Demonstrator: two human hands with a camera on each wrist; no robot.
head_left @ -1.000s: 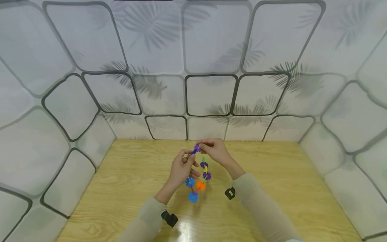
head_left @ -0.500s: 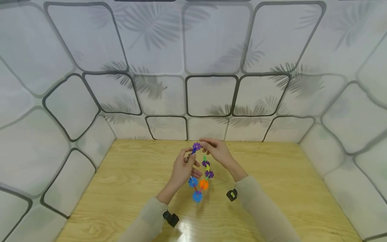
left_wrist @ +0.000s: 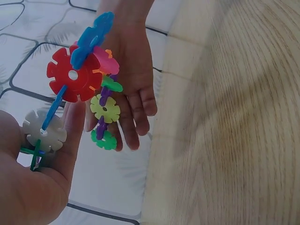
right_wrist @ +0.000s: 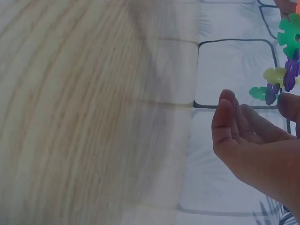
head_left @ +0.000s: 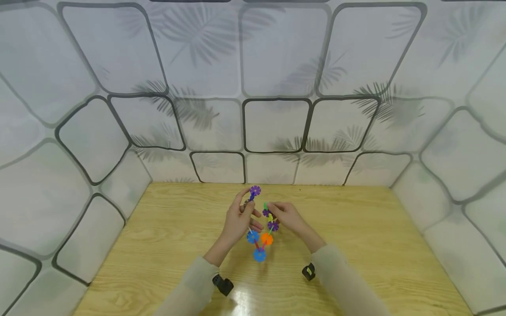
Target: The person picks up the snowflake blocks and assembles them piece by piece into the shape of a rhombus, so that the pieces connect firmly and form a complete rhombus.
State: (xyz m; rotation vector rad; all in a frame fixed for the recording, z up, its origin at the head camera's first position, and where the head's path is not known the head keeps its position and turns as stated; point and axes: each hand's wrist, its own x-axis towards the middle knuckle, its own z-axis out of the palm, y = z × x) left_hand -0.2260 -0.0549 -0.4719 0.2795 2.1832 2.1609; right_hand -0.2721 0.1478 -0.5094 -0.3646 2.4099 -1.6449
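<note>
A chain of interlocking notched plastic discs curves between the two hands, above the table in the head view. Its low bend has an orange disc [head_left: 267,239] and a blue disc [head_left: 259,254]. My left hand [head_left: 236,226] grips one arm of it near a white disc [left_wrist: 44,131], thumb against fingers, and a purple disc [head_left: 255,190] tops that arm. On the other arm, a green disc [left_wrist: 104,140] forms the end, close to my right hand [head_left: 291,220]. The right fingers are loosely bent, with thumb and fingertips apart [right_wrist: 226,105] beside that end.
The wood-grain table [head_left: 174,245] lies under both hands. Pale patterned walls [head_left: 276,125] enclose it at the back and both sides. A small black camera [head_left: 223,285] is strapped at the left wrist, another camera [head_left: 309,271] at the right.
My right hand has let go of the purple disc at the top and moved down to the green end of the other arm. The left hand keeps its grip, almost still.
</note>
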